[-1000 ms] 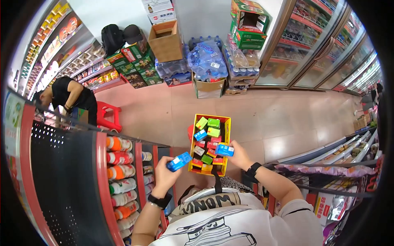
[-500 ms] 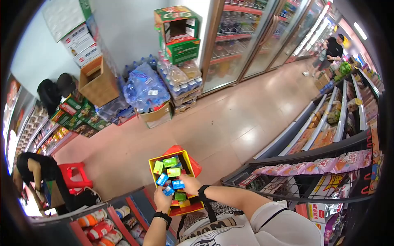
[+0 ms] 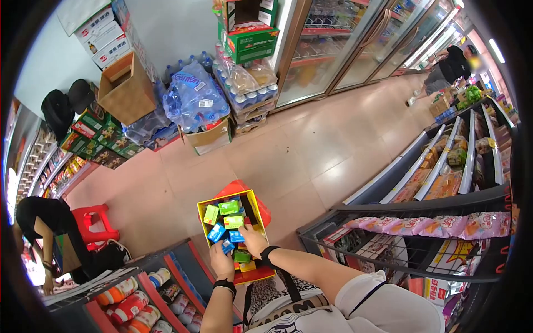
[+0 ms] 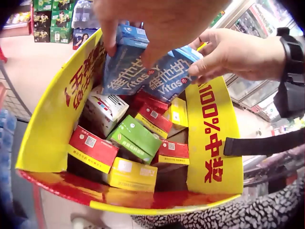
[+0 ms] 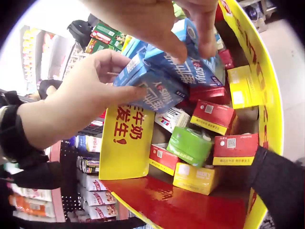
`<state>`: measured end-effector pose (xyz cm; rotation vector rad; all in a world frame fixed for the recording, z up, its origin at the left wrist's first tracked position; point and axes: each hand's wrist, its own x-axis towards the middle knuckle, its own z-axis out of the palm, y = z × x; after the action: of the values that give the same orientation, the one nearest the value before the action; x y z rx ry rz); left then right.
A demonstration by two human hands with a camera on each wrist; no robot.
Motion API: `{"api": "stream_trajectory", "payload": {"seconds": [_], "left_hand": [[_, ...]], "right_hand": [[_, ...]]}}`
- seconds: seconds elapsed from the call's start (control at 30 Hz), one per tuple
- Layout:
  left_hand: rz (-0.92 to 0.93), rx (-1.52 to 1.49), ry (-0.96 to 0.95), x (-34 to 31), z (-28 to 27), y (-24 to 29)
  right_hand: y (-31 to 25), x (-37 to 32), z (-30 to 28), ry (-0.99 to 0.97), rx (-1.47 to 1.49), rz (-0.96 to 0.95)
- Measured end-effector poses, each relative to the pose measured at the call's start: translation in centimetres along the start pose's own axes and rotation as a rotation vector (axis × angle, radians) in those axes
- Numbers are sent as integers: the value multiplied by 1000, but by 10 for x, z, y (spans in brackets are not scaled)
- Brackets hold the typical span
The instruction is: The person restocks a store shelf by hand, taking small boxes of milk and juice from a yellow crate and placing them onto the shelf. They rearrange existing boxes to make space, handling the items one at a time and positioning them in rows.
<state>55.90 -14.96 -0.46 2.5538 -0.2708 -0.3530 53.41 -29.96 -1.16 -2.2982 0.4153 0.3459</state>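
A yellow and red cardboard box (image 4: 209, 133) stands before me, filled with small drink cartons. My left hand (image 3: 221, 263) grips a blue Vitasoy carton (image 5: 151, 91) at the box's left side. My right hand (image 3: 255, 242) pinches a second blue Vitasoy carton (image 5: 193, 69) right beside the first, over the box's middle. Both cartons stand tilted above the red carton (image 5: 213, 116), green carton (image 5: 189, 144) and yellow carton (image 5: 194, 178). Farther in lie light green cartons (image 3: 228, 207) and another blue carton (image 3: 216, 232).
Something red (image 3: 262, 210) shows under the box's far side. Bottle shelves (image 3: 129, 308) stand close on the left, a snack rack (image 3: 422, 244) on the right. A person in black (image 3: 44, 233) bends near a red stool (image 3: 95, 225). Wrapped bottles (image 3: 195, 94) stand by the wall.
Both hands have brought their blue cartons from beside the box in over it, now close together. The head view has turned right, and a walking person shows at the far right.
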Motion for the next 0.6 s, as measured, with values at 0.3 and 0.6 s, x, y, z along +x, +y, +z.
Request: {"api": "stream_trajectory", "payload": {"seconds": [0.3, 0.6], "left_hand": [[91, -87, 125, -52, -61, -8], [-10, -260, 478, -197, -207, -27]], "right_hand": [[5, -33, -29, 70, 207, -66], [17, -78, -42, 154, 380, -179]]}}
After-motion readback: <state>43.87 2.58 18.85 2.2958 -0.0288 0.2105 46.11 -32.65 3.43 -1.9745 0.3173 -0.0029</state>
